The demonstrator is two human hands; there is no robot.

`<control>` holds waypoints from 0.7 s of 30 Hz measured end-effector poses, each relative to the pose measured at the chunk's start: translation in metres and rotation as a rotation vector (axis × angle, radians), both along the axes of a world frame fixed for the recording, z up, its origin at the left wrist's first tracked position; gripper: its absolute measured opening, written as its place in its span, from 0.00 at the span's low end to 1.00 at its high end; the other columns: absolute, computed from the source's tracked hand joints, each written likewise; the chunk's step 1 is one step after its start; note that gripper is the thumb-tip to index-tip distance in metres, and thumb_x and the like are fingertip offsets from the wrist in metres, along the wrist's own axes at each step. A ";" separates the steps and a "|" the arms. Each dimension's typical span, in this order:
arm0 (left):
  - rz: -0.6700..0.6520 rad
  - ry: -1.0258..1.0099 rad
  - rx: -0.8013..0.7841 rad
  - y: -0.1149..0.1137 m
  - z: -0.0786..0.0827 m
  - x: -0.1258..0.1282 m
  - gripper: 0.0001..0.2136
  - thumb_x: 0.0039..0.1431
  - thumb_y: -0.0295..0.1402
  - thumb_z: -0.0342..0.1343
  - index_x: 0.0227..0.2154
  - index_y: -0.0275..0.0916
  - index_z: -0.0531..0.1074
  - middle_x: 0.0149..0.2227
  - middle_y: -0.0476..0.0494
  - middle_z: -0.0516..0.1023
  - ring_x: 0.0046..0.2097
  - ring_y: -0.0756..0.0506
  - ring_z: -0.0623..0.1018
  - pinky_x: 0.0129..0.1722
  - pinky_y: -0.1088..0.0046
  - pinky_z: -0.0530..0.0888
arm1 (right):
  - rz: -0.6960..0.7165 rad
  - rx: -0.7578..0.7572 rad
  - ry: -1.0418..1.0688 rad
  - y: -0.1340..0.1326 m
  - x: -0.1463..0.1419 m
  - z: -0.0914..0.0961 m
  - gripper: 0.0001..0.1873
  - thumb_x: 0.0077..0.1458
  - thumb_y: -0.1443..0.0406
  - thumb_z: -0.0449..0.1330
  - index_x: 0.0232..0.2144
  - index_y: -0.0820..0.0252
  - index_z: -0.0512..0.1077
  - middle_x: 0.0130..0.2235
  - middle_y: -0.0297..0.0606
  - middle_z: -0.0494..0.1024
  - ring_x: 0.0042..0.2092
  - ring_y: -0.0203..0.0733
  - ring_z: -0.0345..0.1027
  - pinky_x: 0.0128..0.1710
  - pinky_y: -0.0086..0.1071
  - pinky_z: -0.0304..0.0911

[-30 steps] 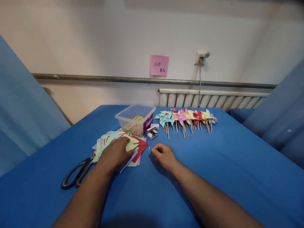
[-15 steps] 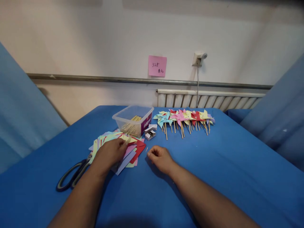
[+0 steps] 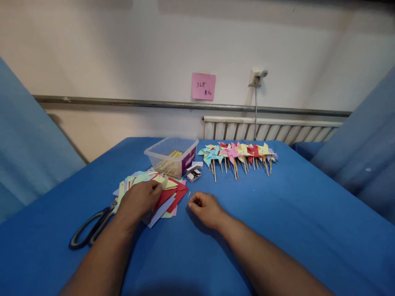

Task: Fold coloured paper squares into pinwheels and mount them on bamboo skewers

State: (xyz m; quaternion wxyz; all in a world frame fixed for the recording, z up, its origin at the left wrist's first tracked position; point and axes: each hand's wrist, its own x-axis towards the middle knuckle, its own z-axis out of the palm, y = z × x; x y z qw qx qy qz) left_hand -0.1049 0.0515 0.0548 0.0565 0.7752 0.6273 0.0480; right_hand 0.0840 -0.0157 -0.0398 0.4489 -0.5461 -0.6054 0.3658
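My left hand point(image 3: 141, 200) is over a fanned pile of coloured paper sheets point(image 3: 173, 199), its thumb and fingers pinched on the edge of a pale yellow paper sheet point(image 3: 164, 181). Red, lilac, green and pink sheets show beneath it. My right hand point(image 3: 207, 209) rests on the blue cloth to the right of the pile, fingers curled closed; whatever they may hold is hidden. A tiny thin stick point(image 3: 189, 194) lies just beyond its fingertips. Scissors point(image 3: 92, 230) lie left of the pile, their blades hidden under the paper.
A clear plastic tub point(image 3: 189, 158) with several wooden sticks stands behind the pile. Beside it are small open boxes point(image 3: 194, 176) with small dark and shiny pieces. Paper pinwheels point(image 3: 233, 152) on sticks lie in a row at the back right. Blue curtains point(image 3: 27, 144) hang at both sides.
My left hand has shifted slightly left, and more red paper shows beside it where a lilac-pink sheet was. My right hand stays curled in nearly the same place.
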 end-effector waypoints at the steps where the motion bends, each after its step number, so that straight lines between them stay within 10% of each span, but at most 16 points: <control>1: 0.001 0.001 -0.002 0.000 0.000 0.000 0.18 0.57 0.40 0.41 0.25 0.40 0.75 0.29 0.40 0.79 0.30 0.42 0.74 0.27 0.70 0.59 | 0.004 0.009 -0.023 0.000 0.000 0.000 0.04 0.49 0.67 0.56 0.24 0.59 0.70 0.24 0.28 0.72 0.26 0.32 0.62 0.26 0.25 0.55; 14: 0.076 -0.058 0.134 -0.003 0.002 0.000 0.15 0.53 0.37 0.49 0.39 0.40 0.77 0.38 0.37 0.80 0.38 0.38 0.77 0.30 0.69 0.64 | 0.034 0.036 -0.140 -0.003 0.001 0.005 0.05 0.50 0.67 0.56 0.26 0.58 0.71 0.27 0.30 0.75 0.29 0.33 0.65 0.29 0.25 0.55; 21: 0.183 -0.570 0.522 -0.016 0.002 0.007 0.12 0.53 0.40 0.54 0.36 0.43 0.77 0.38 0.44 0.81 0.40 0.41 0.77 0.40 0.68 0.70 | 0.019 -0.014 0.042 0.001 -0.001 0.004 0.06 0.49 0.65 0.58 0.24 0.59 0.71 0.24 0.30 0.73 0.27 0.33 0.63 0.29 0.27 0.56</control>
